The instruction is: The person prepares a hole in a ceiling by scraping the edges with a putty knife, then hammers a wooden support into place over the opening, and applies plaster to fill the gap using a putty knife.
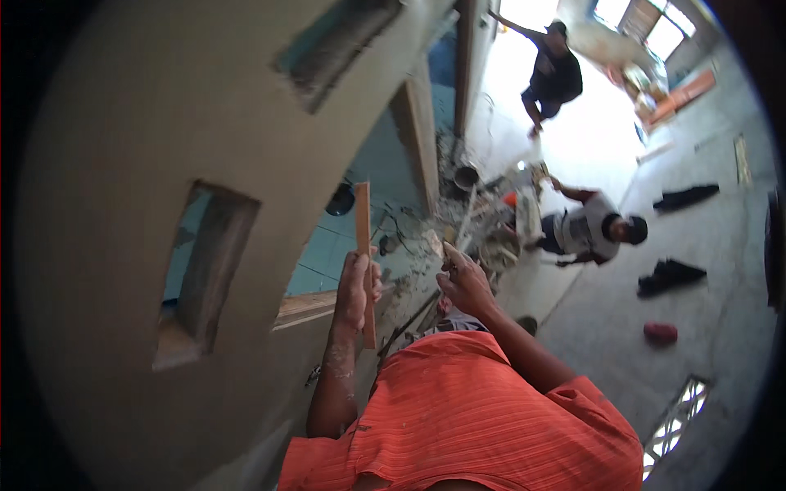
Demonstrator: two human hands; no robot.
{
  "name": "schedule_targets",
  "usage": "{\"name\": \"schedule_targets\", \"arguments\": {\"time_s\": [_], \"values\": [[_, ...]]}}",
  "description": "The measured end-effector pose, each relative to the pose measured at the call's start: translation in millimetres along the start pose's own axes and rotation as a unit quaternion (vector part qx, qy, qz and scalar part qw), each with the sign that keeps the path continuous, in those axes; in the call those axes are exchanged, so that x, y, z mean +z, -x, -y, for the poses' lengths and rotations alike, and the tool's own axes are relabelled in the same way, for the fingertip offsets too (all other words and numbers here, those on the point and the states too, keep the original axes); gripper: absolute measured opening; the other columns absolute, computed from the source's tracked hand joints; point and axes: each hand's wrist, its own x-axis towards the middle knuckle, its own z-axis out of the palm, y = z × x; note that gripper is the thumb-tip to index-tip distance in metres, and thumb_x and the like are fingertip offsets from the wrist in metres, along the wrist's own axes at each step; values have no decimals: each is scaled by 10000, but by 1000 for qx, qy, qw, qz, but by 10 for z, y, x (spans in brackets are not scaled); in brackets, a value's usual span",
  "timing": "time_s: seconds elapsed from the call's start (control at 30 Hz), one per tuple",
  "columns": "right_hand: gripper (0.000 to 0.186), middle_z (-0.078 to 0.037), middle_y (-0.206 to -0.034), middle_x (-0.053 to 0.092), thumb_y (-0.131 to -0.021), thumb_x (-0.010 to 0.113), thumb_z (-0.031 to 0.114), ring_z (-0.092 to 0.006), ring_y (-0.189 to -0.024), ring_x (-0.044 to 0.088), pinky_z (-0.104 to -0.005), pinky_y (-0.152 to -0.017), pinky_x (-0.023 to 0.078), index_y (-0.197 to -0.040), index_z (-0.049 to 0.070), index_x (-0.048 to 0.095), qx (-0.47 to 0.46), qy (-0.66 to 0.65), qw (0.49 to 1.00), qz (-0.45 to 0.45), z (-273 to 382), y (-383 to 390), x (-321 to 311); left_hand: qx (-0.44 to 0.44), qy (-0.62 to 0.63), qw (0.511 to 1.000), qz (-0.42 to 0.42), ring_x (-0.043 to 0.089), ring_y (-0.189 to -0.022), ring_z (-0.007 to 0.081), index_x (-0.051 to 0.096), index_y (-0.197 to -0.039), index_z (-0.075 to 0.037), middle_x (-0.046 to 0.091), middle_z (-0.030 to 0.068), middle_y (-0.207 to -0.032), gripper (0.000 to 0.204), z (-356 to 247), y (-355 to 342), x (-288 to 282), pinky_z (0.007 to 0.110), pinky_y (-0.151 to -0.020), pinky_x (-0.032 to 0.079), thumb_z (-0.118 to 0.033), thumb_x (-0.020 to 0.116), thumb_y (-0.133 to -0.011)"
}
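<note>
My left hand (356, 290) is closed round a narrow, upright wooden board (363, 204), beside a plastered wall (123, 139). My right hand (467, 282) is a short way to the right, its fingers wrapped round the handle of what looks like a small trowel, with a pale, smeared blade (434, 243). Behind the board is an opening in the wall with a wooden sill (307, 307) and pale tiles inside. Plaster dust marks my left forearm.
Rubble, a bucket (465, 177) and tools lie below. A co-worker in a grey shirt (594, 225) stands at right; another person in dark clothes (553, 69) is farther back. Dark cloths (667, 278) and a red object (660, 332) are at right. Two narrow openings (205, 270) pierce the wall.
</note>
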Motion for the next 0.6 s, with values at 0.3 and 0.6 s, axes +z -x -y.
{"name": "schedule_targets", "arguments": {"time_s": [0.3, 0.6], "values": [[372, -218, -1096, 743, -955, 609, 261, -357, -1018, 724, -440, -885, 538, -1241, 45, 709, 318, -41, 944, -78, -3042, 236, 665, -234, -110, 964, -56, 525, -616, 87, 521, -1267, -75, 536, -10, -808, 371, 1410, -121, -243, 257, -536, 435, -397, 516, -1083], [380, -225, -1020, 740, -935, 631, 369, -432, -929, 694, -464, -820, 539, -1136, 65, 738, 487, 127, 864, -16, -5959, 41, 1605, -422, -99, 889, -145, 490, -560, 91, 495, -1357, -43, 508, -13, -708, 526, 2703, -214, -693, 260, -517, 423, -494, 440, -1089]]}}
